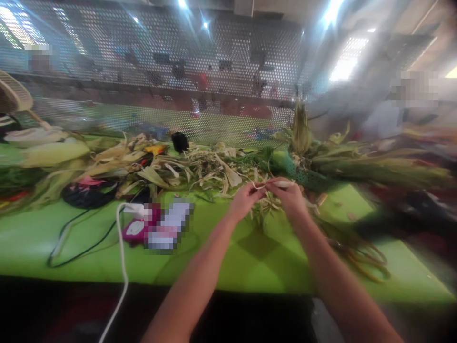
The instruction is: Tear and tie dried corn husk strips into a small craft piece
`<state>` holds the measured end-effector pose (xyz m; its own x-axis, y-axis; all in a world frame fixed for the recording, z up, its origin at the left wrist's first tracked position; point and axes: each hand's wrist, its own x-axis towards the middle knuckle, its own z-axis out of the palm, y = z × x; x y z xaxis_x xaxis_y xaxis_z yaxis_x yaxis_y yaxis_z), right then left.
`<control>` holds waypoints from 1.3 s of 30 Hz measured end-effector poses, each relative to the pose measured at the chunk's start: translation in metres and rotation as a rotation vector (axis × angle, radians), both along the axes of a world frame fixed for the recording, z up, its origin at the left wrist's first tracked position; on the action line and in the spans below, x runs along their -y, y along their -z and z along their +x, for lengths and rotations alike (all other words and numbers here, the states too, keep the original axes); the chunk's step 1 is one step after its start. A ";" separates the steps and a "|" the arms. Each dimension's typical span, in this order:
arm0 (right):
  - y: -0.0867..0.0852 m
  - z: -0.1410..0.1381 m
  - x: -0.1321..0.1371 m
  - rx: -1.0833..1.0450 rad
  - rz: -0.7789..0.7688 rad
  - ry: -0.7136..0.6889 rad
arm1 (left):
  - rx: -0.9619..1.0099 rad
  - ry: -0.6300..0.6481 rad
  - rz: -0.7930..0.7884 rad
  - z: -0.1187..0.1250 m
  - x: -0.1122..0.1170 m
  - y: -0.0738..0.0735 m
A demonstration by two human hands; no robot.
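Note:
Over the green table (228, 271), my left hand (246, 200) and my right hand (290, 195) meet with pinched fingertips. Between them is a thin pale husk strip (257, 186), which looks like dried corn husk. My left fingers close on its left part; the right fingers grip near its other end, where a wider pale piece lies along the hand. Just below the fingers is a tuft of narrow husk strips (267, 206), partly covered by the hands. Whether the tuft is joined to the held strip I cannot tell.
Husk scraps (203, 164) are heaped along the back. Left of my arms lie a blurred-out phone (169, 224), a magenta object (134, 231) and a white cable (123, 267). Scissors (371, 262) with yellowish handles lie right. A perforated screen (228, 62) rises behind; other people sit beyond.

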<state>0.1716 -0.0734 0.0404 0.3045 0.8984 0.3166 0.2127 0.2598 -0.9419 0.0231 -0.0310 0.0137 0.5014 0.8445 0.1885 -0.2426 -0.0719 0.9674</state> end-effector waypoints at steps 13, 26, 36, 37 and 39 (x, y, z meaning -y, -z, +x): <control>0.001 0.005 0.001 0.455 0.277 0.279 | -0.289 -0.223 0.141 0.001 -0.002 0.004; -0.010 -0.021 0.016 0.548 0.342 -0.122 | -0.410 -0.414 0.435 -0.001 -0.005 0.012; 0.007 -0.003 0.001 0.362 0.335 0.034 | 0.220 0.031 -0.293 0.001 0.000 0.002; 0.007 -0.003 0.001 0.390 0.343 0.052 | 0.233 0.047 -0.298 0.001 0.001 0.001; 0.006 -0.002 0.002 0.478 0.370 0.079 | 0.227 0.054 -0.271 0.000 0.003 0.000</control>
